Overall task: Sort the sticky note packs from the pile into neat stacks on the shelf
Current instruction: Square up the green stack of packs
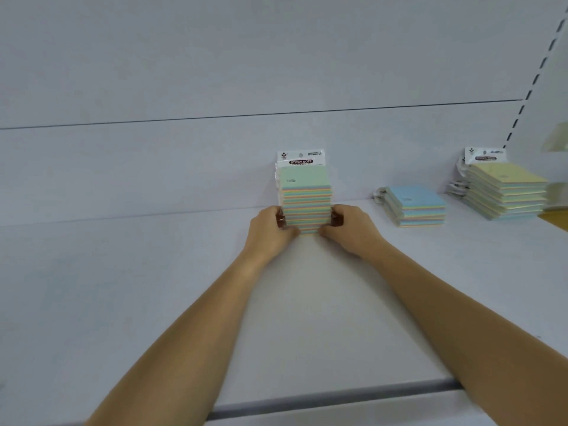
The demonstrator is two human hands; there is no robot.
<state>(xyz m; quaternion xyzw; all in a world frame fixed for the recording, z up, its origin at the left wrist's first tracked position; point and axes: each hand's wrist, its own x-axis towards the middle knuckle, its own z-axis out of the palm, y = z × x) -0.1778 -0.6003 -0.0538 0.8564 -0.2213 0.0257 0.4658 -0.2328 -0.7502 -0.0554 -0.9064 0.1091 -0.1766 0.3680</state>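
Left hand and right hand pressed against opposite sides of a tall stack of sticky note packs, fingers curled around its lower edges. Stack upright on the white shelf, close to the back wall. Further right, a shorter blue-topped stack, then a yellow-topped stack leaning slightly.

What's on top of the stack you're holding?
A green-faced pack with a white STICKY NOTE header card tops the stack. Both hands cover its lower sides.
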